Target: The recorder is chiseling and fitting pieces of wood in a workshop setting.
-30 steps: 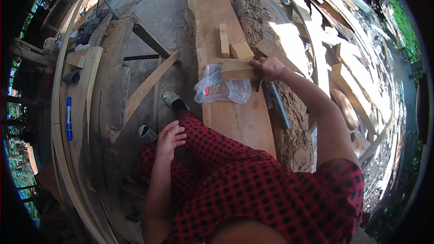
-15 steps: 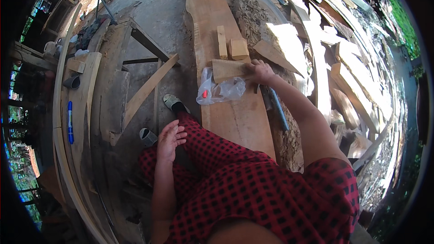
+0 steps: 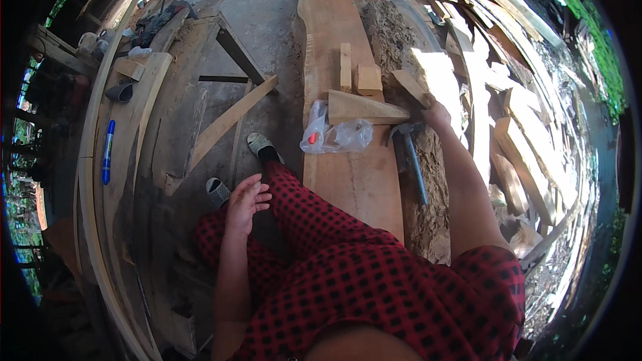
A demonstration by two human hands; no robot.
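My right hand (image 3: 438,115) reaches out to the far right, its fingers closed on the near end of a thin tapered wood offcut (image 3: 409,85). Just left of it, a tapered wood block (image 3: 361,108) lies across the wide plank (image 3: 361,187). Two smaller wood blocks, one slim (image 3: 345,67) and one squat (image 3: 369,80), stand behind that block. A clear plastic bag (image 3: 344,137) with a small red item inside rests in front of it. Over my legs, my left hand (image 3: 246,204) hovers with fingers loosely apart, holding nothing.
A hammer (image 3: 416,167) with a blue-grey handle lies along the plank's right edge. Scrap timber (image 3: 525,160) is heaped farther right. On the left, a wooden bench (image 3: 127,140) bears a blue marker (image 3: 108,152), a dark cup-like piece (image 3: 120,92) and a small wood block (image 3: 129,68).
My right hand has let go of the tapered block and moved right to the thin offcut. The block now lies slightly turned, and the hammer is exposed. The view has shifted a little.
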